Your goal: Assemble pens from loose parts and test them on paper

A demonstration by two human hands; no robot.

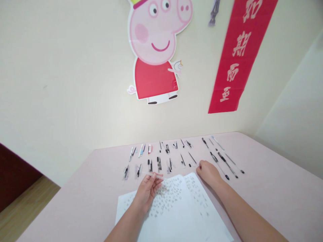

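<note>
My left hand (149,188) is over the written sheets of paper (174,222), its fingers pinched on a clear pen barrel (156,175) that lies roughly level. My right hand (208,171) rests on the table just beyond the paper's right side, its fingers curled closed and turned away. Whatever is in those fingers is hidden. Close by its fingertips lie a thin dark refill (192,157) and a small black cap (190,165). Past both hands, pen parts are set out in two rows, among them clear barrels (169,167) and black refills (151,165).
Several longer pens, such as a black-gripped one (227,164), lie right of my right hand. The pink table (275,188) meets a pale wall behind the rows. A cartoon pig cutout (156,79) and a red banner (234,67) hang on that wall.
</note>
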